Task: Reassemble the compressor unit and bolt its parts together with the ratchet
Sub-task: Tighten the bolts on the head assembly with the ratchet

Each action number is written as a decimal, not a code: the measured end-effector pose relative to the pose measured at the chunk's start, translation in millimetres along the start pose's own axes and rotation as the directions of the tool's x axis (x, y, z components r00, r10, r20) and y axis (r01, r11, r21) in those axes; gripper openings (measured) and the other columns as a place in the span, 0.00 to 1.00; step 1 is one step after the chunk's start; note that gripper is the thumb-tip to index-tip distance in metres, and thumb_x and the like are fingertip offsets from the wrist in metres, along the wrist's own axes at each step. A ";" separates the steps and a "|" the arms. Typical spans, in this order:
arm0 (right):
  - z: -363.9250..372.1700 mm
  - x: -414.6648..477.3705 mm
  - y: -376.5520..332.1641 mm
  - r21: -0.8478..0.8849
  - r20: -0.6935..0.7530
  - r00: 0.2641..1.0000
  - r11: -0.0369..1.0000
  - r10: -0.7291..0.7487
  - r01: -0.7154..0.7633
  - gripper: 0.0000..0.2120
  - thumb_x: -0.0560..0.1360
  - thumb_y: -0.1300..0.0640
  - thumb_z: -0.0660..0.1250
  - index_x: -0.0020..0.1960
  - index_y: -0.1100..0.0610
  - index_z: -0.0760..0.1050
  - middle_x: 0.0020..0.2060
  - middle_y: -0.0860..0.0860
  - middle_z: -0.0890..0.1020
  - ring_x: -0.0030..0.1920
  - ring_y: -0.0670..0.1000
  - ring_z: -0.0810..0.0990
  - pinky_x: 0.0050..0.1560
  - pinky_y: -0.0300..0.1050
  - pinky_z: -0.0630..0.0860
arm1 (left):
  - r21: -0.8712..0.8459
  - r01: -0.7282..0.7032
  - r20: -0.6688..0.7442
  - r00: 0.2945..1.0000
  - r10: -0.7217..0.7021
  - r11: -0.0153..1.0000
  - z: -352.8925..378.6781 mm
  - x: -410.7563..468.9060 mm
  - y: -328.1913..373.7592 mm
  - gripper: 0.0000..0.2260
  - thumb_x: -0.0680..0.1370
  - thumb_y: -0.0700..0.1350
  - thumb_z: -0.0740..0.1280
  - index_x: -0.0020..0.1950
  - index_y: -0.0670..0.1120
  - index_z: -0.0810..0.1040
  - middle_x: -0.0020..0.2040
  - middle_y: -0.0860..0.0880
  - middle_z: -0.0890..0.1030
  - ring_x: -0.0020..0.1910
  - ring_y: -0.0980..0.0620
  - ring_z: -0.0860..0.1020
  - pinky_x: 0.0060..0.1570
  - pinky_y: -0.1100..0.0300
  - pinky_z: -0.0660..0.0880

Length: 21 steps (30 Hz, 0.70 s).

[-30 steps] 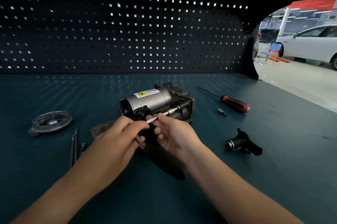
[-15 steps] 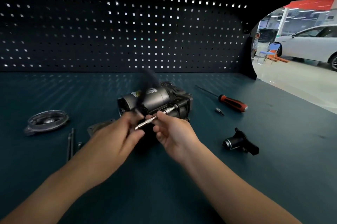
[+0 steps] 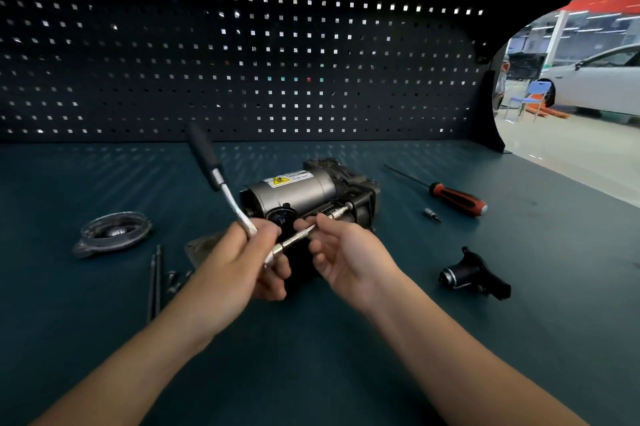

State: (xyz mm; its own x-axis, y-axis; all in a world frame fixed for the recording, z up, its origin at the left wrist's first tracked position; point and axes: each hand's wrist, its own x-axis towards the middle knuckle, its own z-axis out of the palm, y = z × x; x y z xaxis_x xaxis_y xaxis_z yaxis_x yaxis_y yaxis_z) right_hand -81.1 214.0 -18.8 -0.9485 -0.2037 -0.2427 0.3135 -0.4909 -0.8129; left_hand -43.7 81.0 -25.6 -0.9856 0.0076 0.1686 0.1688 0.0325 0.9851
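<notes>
The compressor unit [image 3: 298, 193], a grey metal cylinder with a yellow warning label on a black body, lies on the bench mat. My left hand [image 3: 239, 266] grips the head of the ratchet [image 3: 221, 183]; its black handle sticks up and to the left. A silver extension bar [image 3: 304, 233] runs from the ratchet head to the compressor's front. My right hand [image 3: 346, 252] pinches that bar between thumb and fingertips.
A round metal cover [image 3: 112, 233] lies at the left, with long bolts [image 3: 154, 280] and small fasteners beside it. An orange-handled screwdriver [image 3: 450, 195], a small bit [image 3: 432, 214] and a black fitting [image 3: 474, 275] lie at the right. A dark pegboard [image 3: 242, 62] backs the bench.
The ratchet handle has swung from lying low under my hands up to standing above my left hand. Both hands stay on the tool at the compressor's front.
</notes>
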 end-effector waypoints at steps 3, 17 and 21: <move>0.8 3.4 1.8 -0.054 -0.023 1.000 0.999 -0.003 0.002 0.08 0.79 0.59 0.59 0.43 0.58 0.75 0.32 0.49 0.81 0.23 0.43 0.73 0.21 0.32 0.67 | 0.784 -0.520 0.325 0.809 0.491 0.339 -15.8 1.2 -7.5 0.04 0.78 0.51 0.53 0.47 0.55 0.67 0.32 0.56 0.75 0.28 0.59 0.73 0.33 0.68 0.68; 2.5 4.1 4.9 0.008 -0.027 1.000 1.000 0.004 -0.004 0.10 0.79 0.64 0.59 0.40 0.59 0.74 0.31 0.50 0.83 0.18 0.41 0.66 0.17 0.31 0.60 | 0.406 -0.118 0.017 0.992 0.122 0.906 -14.2 8.7 2.2 0.08 0.79 0.52 0.54 0.47 0.50 0.69 0.27 0.53 0.75 0.25 0.56 0.73 0.31 0.63 0.70; 2.7 5.1 6.3 -0.003 -0.037 0.999 1.000 0.019 -0.019 0.09 0.79 0.62 0.59 0.46 0.62 0.76 0.29 0.49 0.82 0.22 0.43 0.67 0.25 0.30 0.67 | 0.847 -0.531 0.487 0.744 0.457 -0.037 -28.2 6.7 -2.3 0.08 0.73 0.48 0.64 0.52 0.52 0.75 0.38 0.54 0.73 0.31 0.53 0.74 0.35 0.59 0.71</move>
State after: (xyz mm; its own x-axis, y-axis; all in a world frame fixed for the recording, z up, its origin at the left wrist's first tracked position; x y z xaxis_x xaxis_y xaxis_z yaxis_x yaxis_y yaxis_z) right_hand -83.8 207.6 -23.8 -0.9433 -0.1819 -0.2776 0.3316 -0.4844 -0.8096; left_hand -50.7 52.8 -25.9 -0.6557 0.5074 0.5591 0.5188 0.8408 -0.1546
